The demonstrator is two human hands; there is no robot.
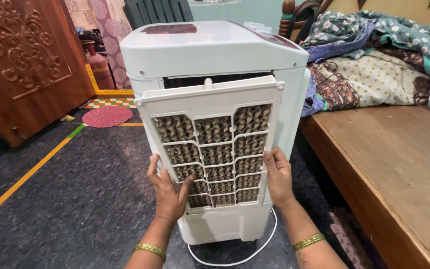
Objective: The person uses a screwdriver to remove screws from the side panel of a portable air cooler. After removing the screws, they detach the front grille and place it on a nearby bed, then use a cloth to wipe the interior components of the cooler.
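A white air cooler [215, 50] stands on the dark floor in front of me. Its rear grille panel [210, 99], a white frame over a brown honeycomb pad, leans out from the top of the body, leaving a dark gap above it. My left hand [167, 192] grips the panel's lower left edge, fingers over the grille. My right hand [278, 177] holds the lower right edge. Both wrists wear gold bangles. A white power cord [235, 260] loops on the floor under the cooler.
A wooden bed [399, 164] with heaped quilts [374, 65] runs along the right. A carved wooden door [21, 65] is at the left, with a round pink mat [107, 116] and a red gas cylinder [98, 65] behind. A dark plastic chair [158, 11] stands behind the cooler.
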